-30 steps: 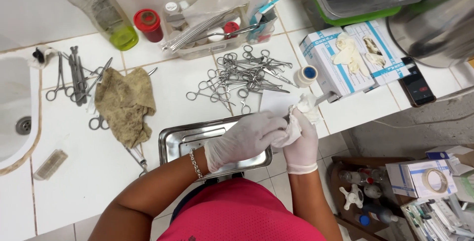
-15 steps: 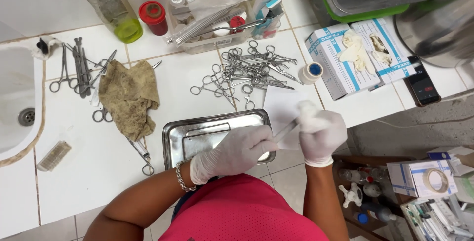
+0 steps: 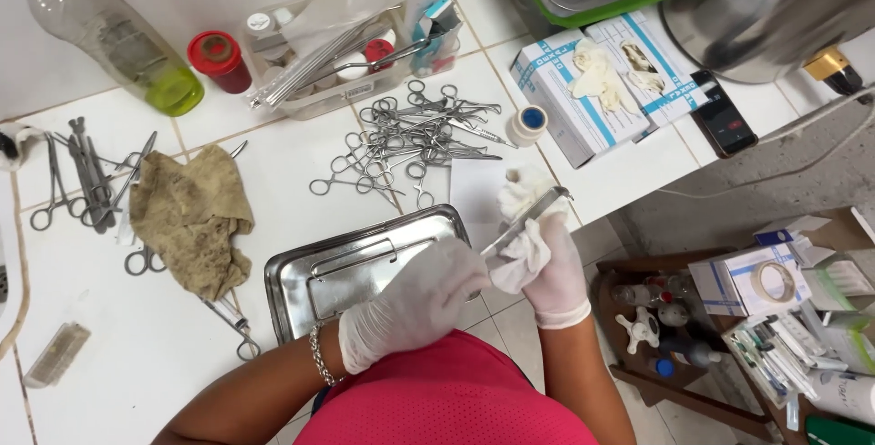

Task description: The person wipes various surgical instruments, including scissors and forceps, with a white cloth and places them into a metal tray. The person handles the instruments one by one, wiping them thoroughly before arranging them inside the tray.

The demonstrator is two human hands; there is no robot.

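Observation:
Both my hands wear white gloves. My left hand (image 3: 415,304) grips the near end of a flat metal instrument (image 3: 529,218) that points up and to the right. My right hand (image 3: 551,267) holds a white gauze pad (image 3: 519,258) wrapped around the instrument's middle. Both hands hover over the right end of a steel tray (image 3: 337,272) that lies on the white tiled counter (image 3: 182,345). A white sheet of paper (image 3: 474,188) lies just behind my hands.
A pile of steel scissors and forceps (image 3: 410,140) lies behind the tray. A brownish cloth (image 3: 191,217) and more instruments (image 3: 77,181) are at left. Glove boxes (image 3: 592,90), a tape roll (image 3: 529,123), a phone (image 3: 723,123), a plastic bottle (image 3: 109,35) and a clear bin (image 3: 346,44) line the back.
My right hand with the gauze has slid back down along the instrument toward my left hand, and the instrument's tip now sticks out beyond it. The camera view shifted to the right.

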